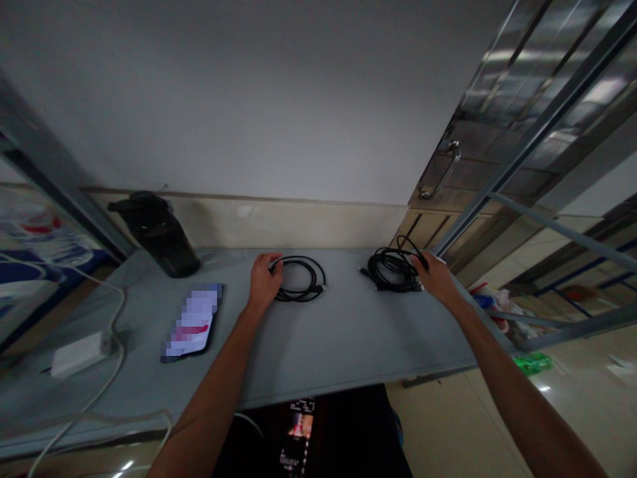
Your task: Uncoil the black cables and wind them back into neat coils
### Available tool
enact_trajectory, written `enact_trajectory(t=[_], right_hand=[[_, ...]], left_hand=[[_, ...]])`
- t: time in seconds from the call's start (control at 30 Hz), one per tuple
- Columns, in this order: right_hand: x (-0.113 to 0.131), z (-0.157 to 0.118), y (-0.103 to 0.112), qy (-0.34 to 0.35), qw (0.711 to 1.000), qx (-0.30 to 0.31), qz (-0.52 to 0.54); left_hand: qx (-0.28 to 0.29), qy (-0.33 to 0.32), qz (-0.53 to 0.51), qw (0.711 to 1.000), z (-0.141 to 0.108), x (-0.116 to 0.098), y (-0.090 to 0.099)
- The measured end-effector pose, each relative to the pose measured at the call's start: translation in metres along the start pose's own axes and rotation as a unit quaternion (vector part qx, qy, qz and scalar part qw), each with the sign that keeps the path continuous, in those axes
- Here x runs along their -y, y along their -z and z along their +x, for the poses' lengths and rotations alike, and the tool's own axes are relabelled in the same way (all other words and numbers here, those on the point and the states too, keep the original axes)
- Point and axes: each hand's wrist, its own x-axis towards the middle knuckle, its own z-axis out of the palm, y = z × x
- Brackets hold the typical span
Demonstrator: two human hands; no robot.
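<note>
A single coiled black cable [322, 271] lies on the grey tabletop [338, 345], its plug end toward the right. My left hand [265, 280] is at the coil's left side, with its fingers and thumb closed on the loop. Farther right lies a thicker bundle of black cables [391, 269], with several plug ends showing and one loop sticking up at the back. My right hand [434, 277] grips this bundle at its right edge, its fingertips partly hidden by the cables. The two cable coils lie apart from each other.
A phone [194, 322] with a lit screen and a dark bottle [162, 236] are on the left. Nearby sits a white charger [82, 354] with a white cord [119, 332]. A wall [279, 133] backs the table; a metal frame [478, 212] rises at right.
</note>
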Motion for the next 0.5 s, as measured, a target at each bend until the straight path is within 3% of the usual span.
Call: enact_trajectory(t=[0.13,0.27,0.4,0.5], right_hand=[[0.007,0.025,0.026,-0.032,0.999,-0.025,0.022],[0.023,0.047,0.061,-0.091,0.986,-0.049,0.135],[0.055,0.058,0.087,-0.089,0.947,-0.125,0.281],[0.088,0.055,0.083,-0.072,0.899,-0.133,0.412]], left_hand=[[-0.001,-0.006,-0.003,1.0,0.0,0.001,-0.001],[0.001,-0.009,-0.007,1.0,-0.001,0.0,0.0],[-0.006,-0.014,-0.025,1.0,-0.001,-0.008,0.002],[-0.003,-0.014,-0.076,0.997,-0.002,-0.021,0.004]])
